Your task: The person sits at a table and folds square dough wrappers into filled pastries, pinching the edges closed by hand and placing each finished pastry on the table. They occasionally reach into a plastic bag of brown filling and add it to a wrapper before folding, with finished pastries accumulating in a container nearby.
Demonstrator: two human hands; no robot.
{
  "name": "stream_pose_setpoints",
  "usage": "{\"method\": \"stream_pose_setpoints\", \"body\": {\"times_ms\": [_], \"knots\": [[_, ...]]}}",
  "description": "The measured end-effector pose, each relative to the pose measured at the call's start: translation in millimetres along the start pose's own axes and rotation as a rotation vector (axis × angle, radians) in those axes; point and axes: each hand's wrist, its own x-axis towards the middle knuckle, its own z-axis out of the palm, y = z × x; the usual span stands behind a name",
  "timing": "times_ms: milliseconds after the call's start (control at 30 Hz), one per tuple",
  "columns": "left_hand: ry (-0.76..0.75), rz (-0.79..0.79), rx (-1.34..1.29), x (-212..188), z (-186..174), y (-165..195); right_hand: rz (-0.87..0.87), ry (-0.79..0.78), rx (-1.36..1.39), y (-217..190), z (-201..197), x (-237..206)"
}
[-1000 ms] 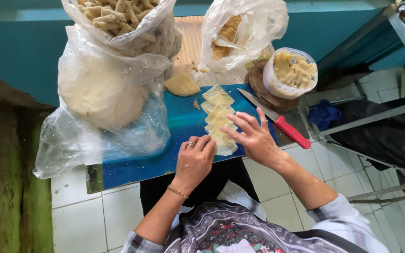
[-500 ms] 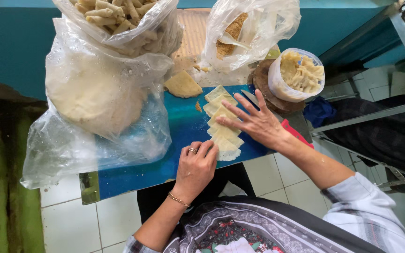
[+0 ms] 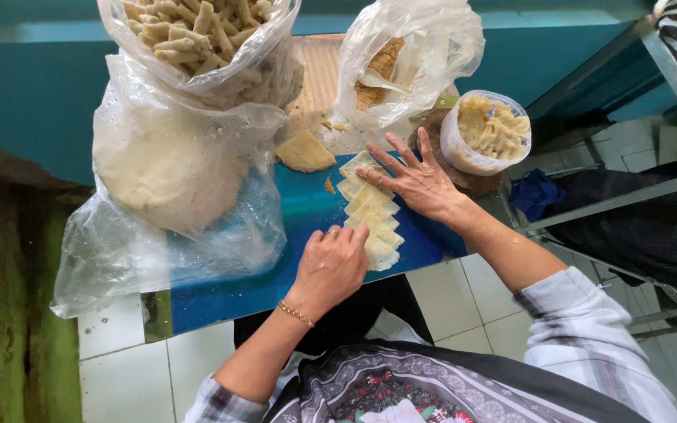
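A row of dough squares [image 3: 370, 211] runs down the board [image 3: 291, 215] at frame centre — the left hand [image 3: 331, 266] at its lower end, the right hand [image 3: 417, 184] on its upper right. Bags [image 3: 170, 168] fill the upper left — a tub [image 3: 487, 133] sits upper right.

3 clear plastic bags [image 3: 190, 164] at back, round tub [image 3: 486, 133] far right.

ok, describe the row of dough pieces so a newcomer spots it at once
Find the blue board under the plastic bags. Between the left hand and right hand runs the row of dough pieces: pale, flat, overlapping squares, unlike the lone wedge of dough beside it.
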Motion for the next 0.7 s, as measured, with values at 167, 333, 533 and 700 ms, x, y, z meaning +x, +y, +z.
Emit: {"method": "stream_pose_setpoints", "body": {"times_ms": [167,333,533,700], "knots": [[0.052,-0.032,-0.014,20,11,-11,0.053,-0.126,0.196,4,7,7],[0.242,-0.020,0.171,62,42,-34,0.115,-0.149,0.481,8,15,16],[-0.104,-0.104,0.265,64,69,-47,0.274,-0.034,0.452,-13,25,13],[0.030,-0.074,0.235,60,71,-51,0.337,0.041,0.335,-22,10,15]]}}
